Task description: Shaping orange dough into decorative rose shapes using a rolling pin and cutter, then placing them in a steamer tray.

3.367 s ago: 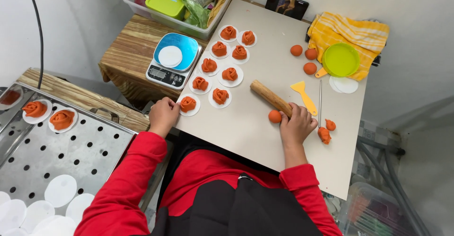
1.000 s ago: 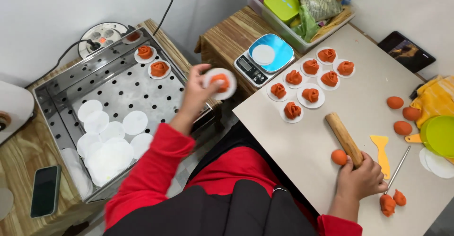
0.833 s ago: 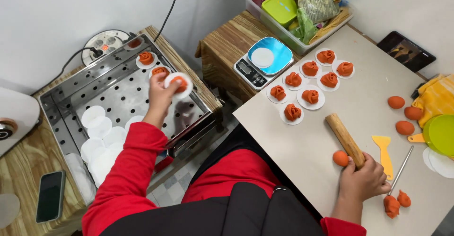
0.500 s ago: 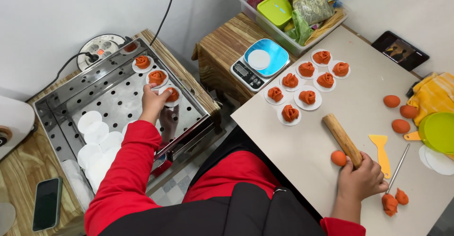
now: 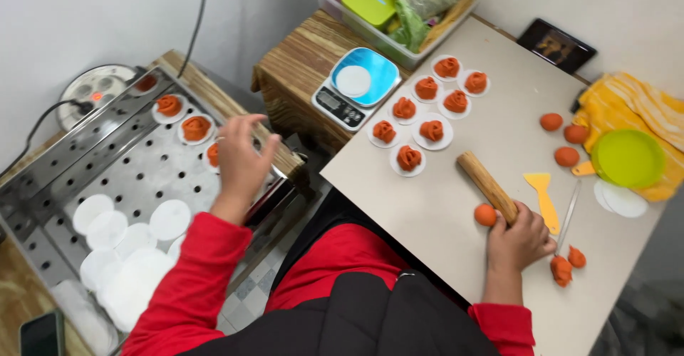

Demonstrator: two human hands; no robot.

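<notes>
Over the perforated steel steamer tray (image 5: 85, 163) | left hand (image 5: 239, 160) spread wide, holding nothing, wrist bent back, orange rose-shaped dumpling on a white paper round (image 5: 212, 155) just under its fingers | right hand (image 5: 520, 236) curled loosely at the wooden rolling pin's (image 5: 487, 185) near end on the counter (image 5: 513, 135) | risk: blurred hand could clip the dumpling and tip it.

The left hand (image 5: 239, 162) hangs over the perforated steel tray (image 5: 85, 163) with fingers spread. Beyond its fingertips three orange dough flowers on paper rounds (image 5: 184, 119) block the far corner; nearer its wrist, bare perforated steel lies open before the stack of white paper discs (image 5: 121, 245). The right hand (image 5: 519, 238) rests on the desk (image 5: 442, 206), hemmed in by the rolling pin (image 5: 486, 186) and a dough ball (image 5: 485, 215) ahead, with the yellow scraper (image 5: 543, 198) just to its right. Left of it the desk is open.
</notes>
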